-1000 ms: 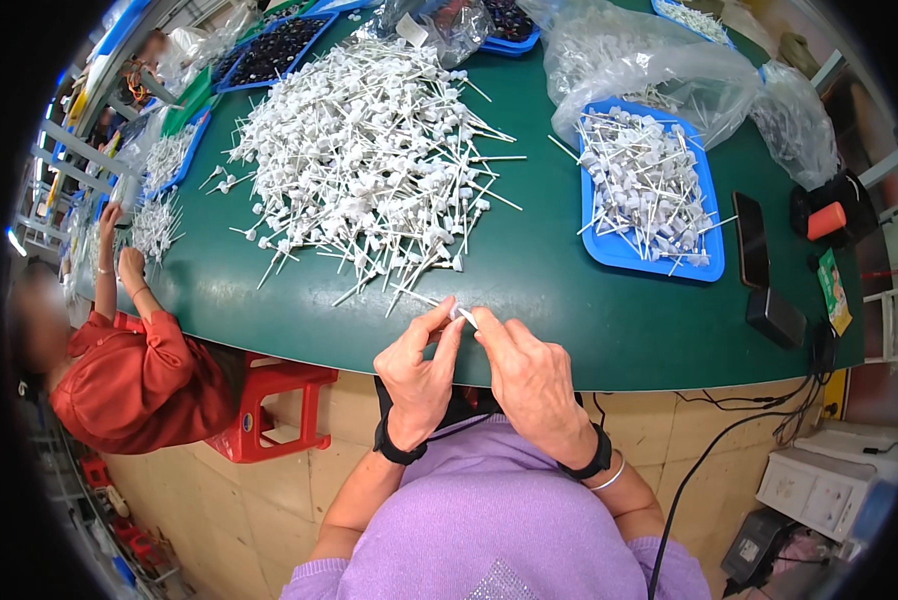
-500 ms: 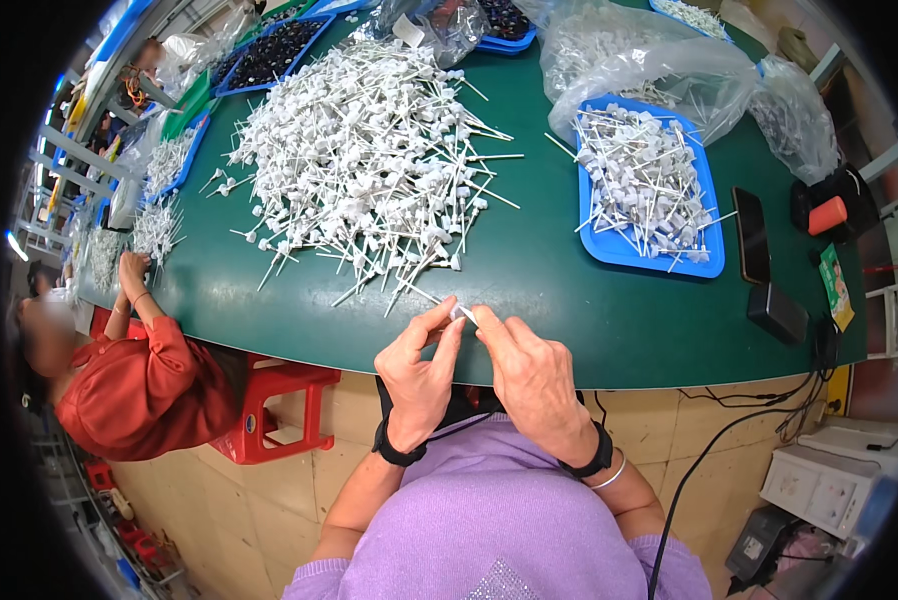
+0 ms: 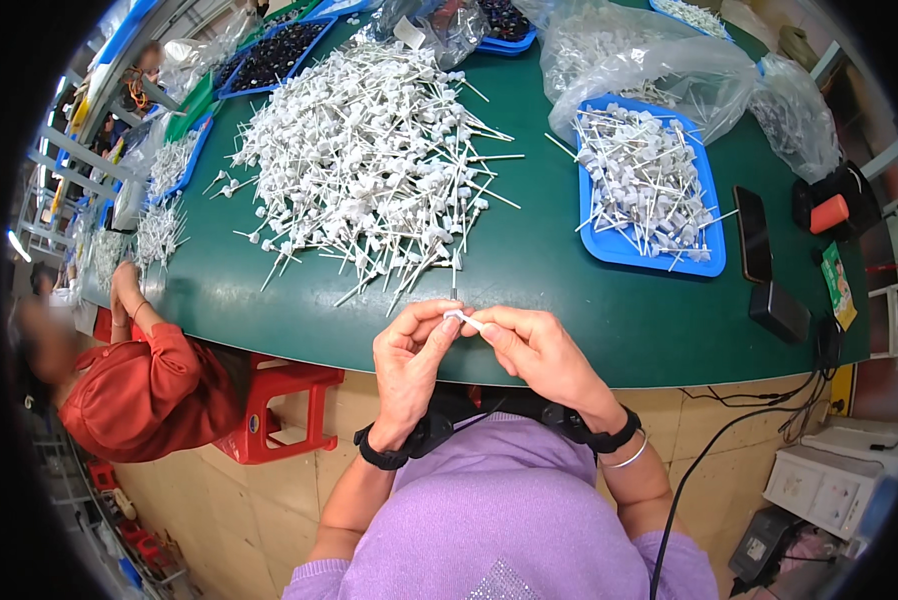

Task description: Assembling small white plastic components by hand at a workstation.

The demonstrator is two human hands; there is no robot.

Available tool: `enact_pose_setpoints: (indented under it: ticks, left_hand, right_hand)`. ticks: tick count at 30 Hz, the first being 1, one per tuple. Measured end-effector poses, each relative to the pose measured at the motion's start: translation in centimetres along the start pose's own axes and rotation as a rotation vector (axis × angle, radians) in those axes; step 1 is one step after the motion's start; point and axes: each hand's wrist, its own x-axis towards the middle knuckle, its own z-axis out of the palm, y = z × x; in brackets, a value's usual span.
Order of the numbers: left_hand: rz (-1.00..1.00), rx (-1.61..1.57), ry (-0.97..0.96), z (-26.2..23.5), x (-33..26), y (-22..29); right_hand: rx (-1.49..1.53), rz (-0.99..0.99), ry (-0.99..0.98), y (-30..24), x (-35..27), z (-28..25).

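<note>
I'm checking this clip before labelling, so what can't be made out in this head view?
- Small white part: fingertips of the left hand and right hand cover most of it.
- Dark pieces in the far blue tray: too small.
- Co-worker's hands: near the fisheye rim, blurred.

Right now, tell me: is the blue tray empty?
No, the blue tray is heaped with white stemmed parts.

Where: on the person's head, high over the green table [image 3: 569, 290].
Facing: straight down at both hands, close below.
Views: only one (nothing shared).
Edges: bent round, dark at the rim.
</note>
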Motion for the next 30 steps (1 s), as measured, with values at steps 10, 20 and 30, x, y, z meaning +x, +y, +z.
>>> enact_pose_setpoints:
  ticks: [10,20,30]
  left_hand:
    - [0.138,0.116,0.057,0.7,-0.5,-0.6]
    - [0.006,-0.038,0.101,0.9,0.1,-0.6]
    - [0.009,-0.032,0.121,0.7,0.2,-0.8]
  right_hand:
    - [0.354,0.110,-0.141,0.6,0.0,-0.1]
    - [-0.286,-0.080,0.088,-1.7,-0.7,0.3]
    - [-0.381,-0.170,0.198,-1.4,-0.6,1.6]
